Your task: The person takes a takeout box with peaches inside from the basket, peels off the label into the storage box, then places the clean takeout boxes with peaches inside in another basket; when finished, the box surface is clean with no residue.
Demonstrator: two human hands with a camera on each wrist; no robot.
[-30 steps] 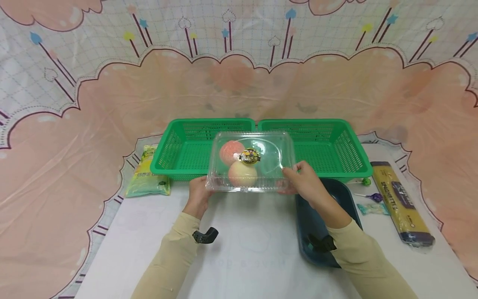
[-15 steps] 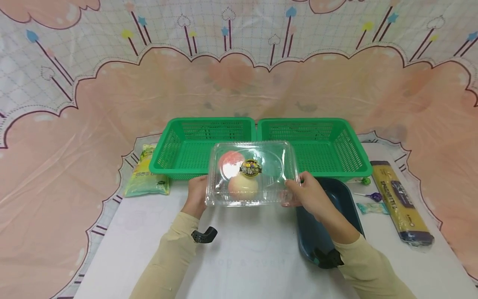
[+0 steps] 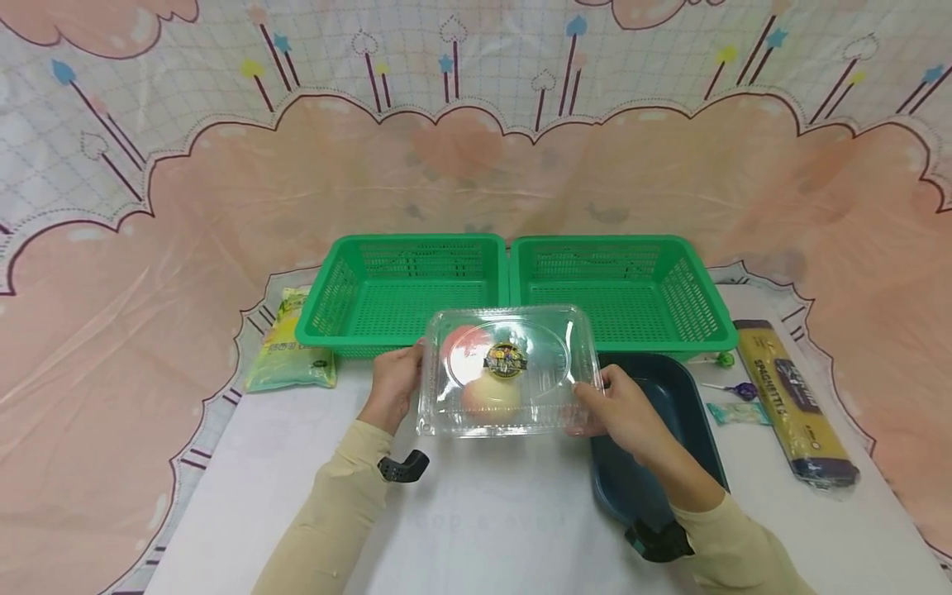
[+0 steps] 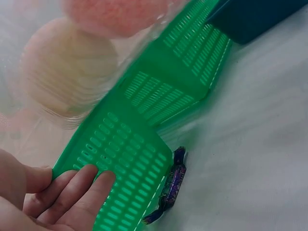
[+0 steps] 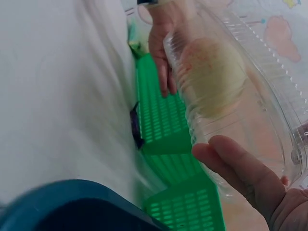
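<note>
A clear plastic clamshell box (image 3: 546,364) with a round sticker on its lid is held above the table. Through the plastic show a pale yellow-pink round fruit (image 5: 214,77) and a redder one (image 4: 120,14), both peach-like. My right hand (image 3: 625,413) grips the box's right side, thumb on the lid and fingers beneath (image 5: 240,168). At the left side of the box is my left hand (image 3: 390,384). Its fingers (image 5: 163,72) stretch out fairly straight beside the plastic, not wrapped around it.
Two green baskets (image 3: 357,340) (image 3: 632,345) stand side by side behind the box. A dark blue tray (image 3: 632,471) lies under my right forearm. Rightward are a spaghetti pack (image 3: 796,401), two lollipops (image 3: 744,391) and a wrapped sweet (image 3: 739,413). A yellow-green bag (image 3: 293,351) sits left; a purple-wrapped candy (image 4: 173,187) lies before a basket.
The box has come down and nearer to me, moving slightly right, with my right hand still gripping it. My left hand has shifted little, its fingertips now showing at the box's left edge.
</note>
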